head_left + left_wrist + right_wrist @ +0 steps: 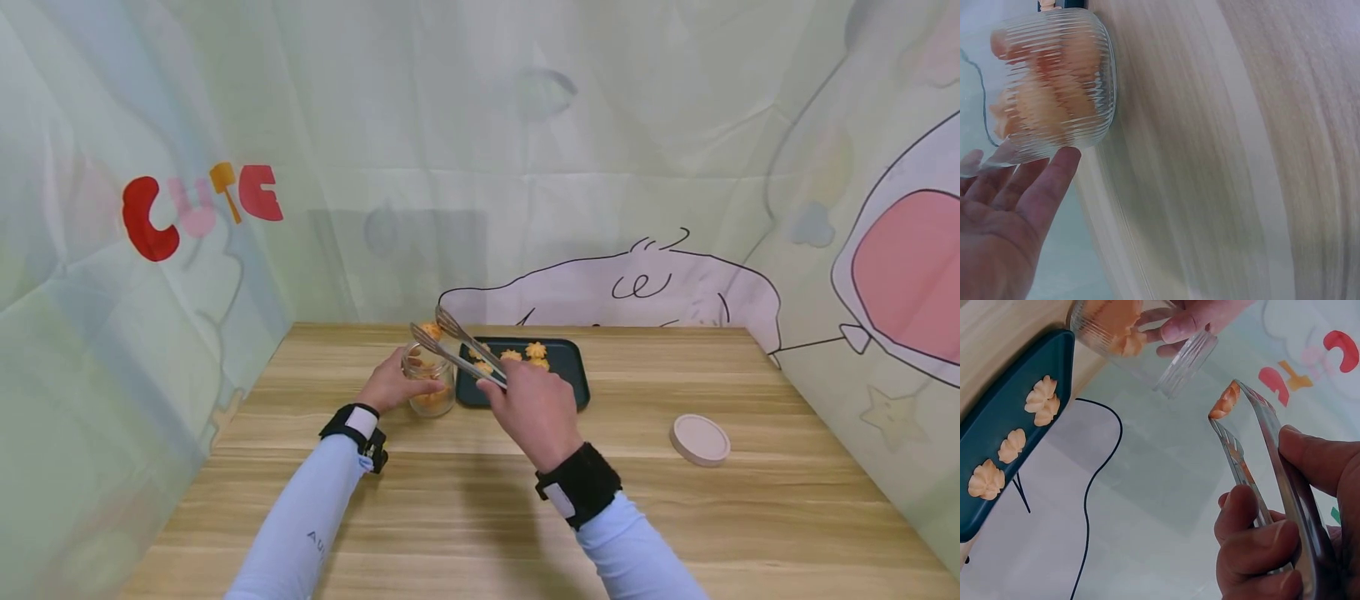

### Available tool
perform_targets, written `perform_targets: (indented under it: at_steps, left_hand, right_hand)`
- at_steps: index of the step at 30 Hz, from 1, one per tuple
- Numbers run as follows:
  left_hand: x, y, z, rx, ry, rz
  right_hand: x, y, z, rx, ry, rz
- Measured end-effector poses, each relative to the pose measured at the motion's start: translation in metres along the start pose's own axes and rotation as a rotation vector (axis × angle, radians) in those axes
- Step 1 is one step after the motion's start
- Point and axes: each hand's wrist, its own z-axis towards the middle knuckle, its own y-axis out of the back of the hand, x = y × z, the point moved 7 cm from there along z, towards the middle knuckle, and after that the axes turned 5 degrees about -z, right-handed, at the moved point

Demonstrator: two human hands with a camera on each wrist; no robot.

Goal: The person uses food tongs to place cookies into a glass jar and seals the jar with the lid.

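Note:
My left hand [396, 385] grips a clear ribbed glass jar [433, 408] standing on the table, thumb on the near side. Several piped cookies [1054, 94] lie inside the jar. My right hand [536, 408] holds metal tongs [468, 354], thumb on one arm and fingers curled round the other. A single cookie [1225, 401] is pinched between the tong tips, just above the open jar mouth [1188, 365]. To the right of the jar is a dark teal tray [576, 379] with several more cookies [1012, 445], partly hidden behind the tongs and right hand.
A pale round lid [701, 439] lies on the wooden table [630, 517] at the right. Printed cloth [390, 150] hangs behind the table's back edge and along both sides.

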Motion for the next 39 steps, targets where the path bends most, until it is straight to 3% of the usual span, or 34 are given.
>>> perform_targets:
  at_steps: [6,27,39]
  left_hand:
    - [0.0,0.0,0.0,-0.008,0.0,0.022]
    - [0.006,-0.003,0.006,-0.02,-0.016,-0.002]
    - [0.008,-0.002,0.007,0.003,0.03,-0.006]
  right_hand:
    - [-0.003,-0.005,-0.001,0.036,-0.022,-0.011]
    - [-0.037,-0.004,0.002,0.001,-0.092,0.011]
    - [-0.064,-0.023,0.008,0.047,-0.16,-0.027]
